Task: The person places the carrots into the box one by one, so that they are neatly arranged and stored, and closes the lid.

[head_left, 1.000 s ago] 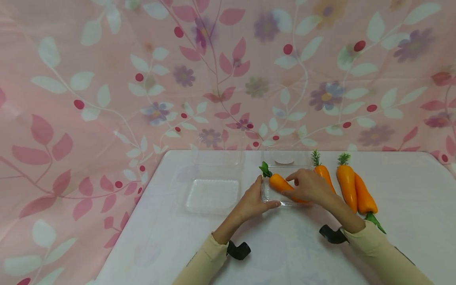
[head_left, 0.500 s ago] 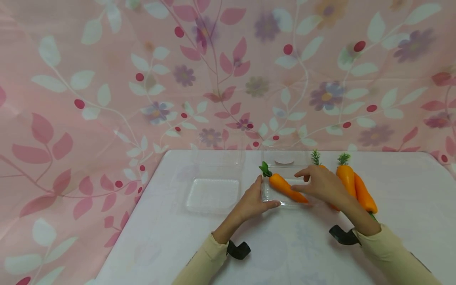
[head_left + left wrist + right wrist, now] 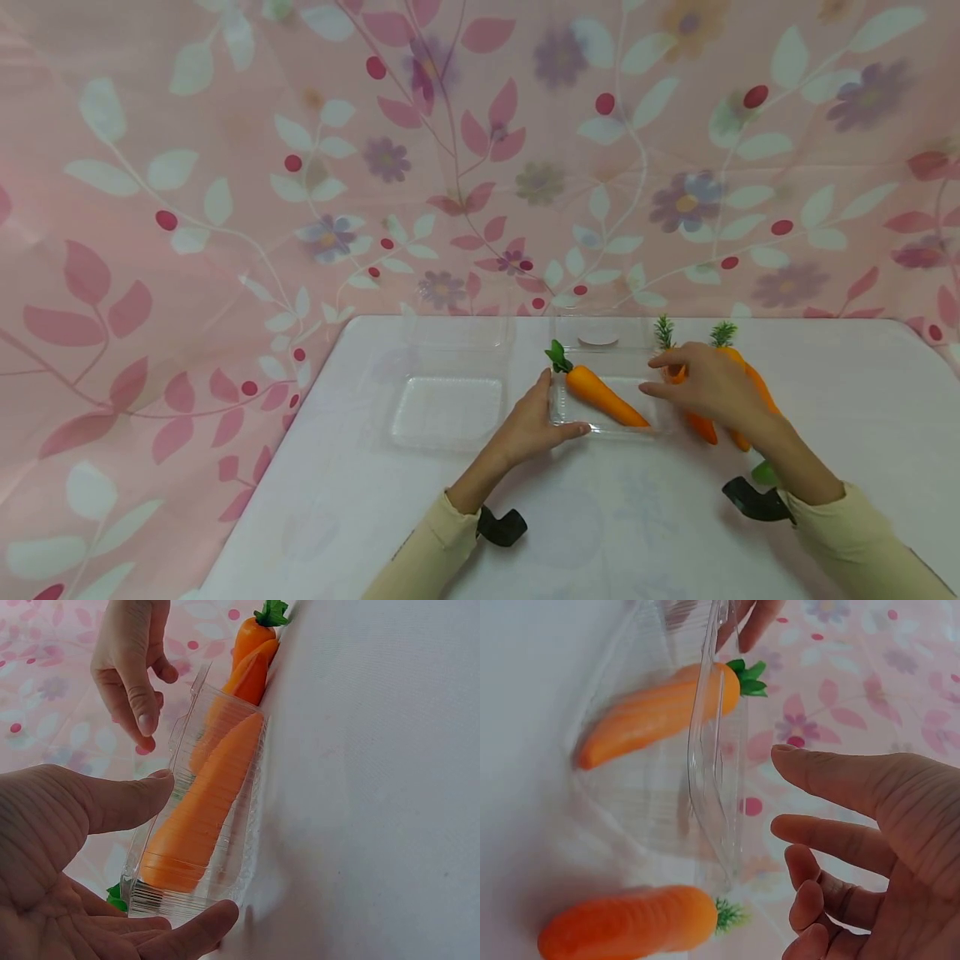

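Observation:
An orange carrot [image 3: 606,397] with a green leafy top lies slantwise in a clear plastic clamshell container [image 3: 622,430], its leaves reaching over the back left edge. My left hand [image 3: 528,423] holds the container's near left corner, the thumb at the front side and fingers along the left side. My right hand [image 3: 712,383] is in the air right of the container, fingers loosely bent and apart, with nothing in them. Beneath it are more carrots [image 3: 702,427], partly hidden by the hand. The right wrist view has one of these carrots [image 3: 630,922] beside the container.
A second clear clamshell container [image 3: 448,408] stands open to the left. Both lids lean up at the back of the white table [image 3: 360,517]. A pink floral cloth [image 3: 450,167] hangs behind the table's far edge.
My right hand has let go of the carrot in the container and moved right, over the other carrots. The left hand has stayed where it was at the container.

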The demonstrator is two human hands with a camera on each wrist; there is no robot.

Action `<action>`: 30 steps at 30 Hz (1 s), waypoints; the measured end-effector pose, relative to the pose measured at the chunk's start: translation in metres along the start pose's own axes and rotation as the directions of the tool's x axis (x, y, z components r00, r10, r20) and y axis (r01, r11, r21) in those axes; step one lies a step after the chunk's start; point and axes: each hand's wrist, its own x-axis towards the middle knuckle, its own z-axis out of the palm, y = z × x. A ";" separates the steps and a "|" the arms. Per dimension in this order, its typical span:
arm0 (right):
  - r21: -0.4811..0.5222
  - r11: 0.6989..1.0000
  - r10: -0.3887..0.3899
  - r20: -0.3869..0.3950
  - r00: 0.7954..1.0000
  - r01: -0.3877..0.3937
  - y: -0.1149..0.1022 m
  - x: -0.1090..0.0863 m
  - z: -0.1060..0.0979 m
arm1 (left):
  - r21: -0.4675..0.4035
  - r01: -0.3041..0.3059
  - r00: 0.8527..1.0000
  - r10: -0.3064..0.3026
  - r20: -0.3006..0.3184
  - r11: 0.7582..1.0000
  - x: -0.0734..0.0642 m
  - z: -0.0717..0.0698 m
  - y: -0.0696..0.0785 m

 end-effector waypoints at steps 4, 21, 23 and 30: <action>-0.014 0.999 0.030 -0.004 1.000 -0.030 0.007 -0.005 -0.006 | -0.003 0.000 1.000 0.000 0.002 1.000 -0.001 -0.001 0.000; -0.033 0.995 0.096 -0.036 0.995 -0.098 0.037 -0.023 -0.021 | 0.003 0.013 1.000 -0.013 0.006 1.000 -0.001 -0.001 0.002; -0.037 0.994 0.098 -0.029 0.995 -0.099 0.040 -0.025 -0.023 | 0.004 0.012 1.000 -0.012 0.006 1.000 -0.001 -0.001 0.002; -0.042 0.990 0.136 -0.037 0.990 -0.138 0.055 -0.033 -0.026 | 0.008 0.023 1.000 -0.023 0.006 1.000 -0.001 -0.001 0.003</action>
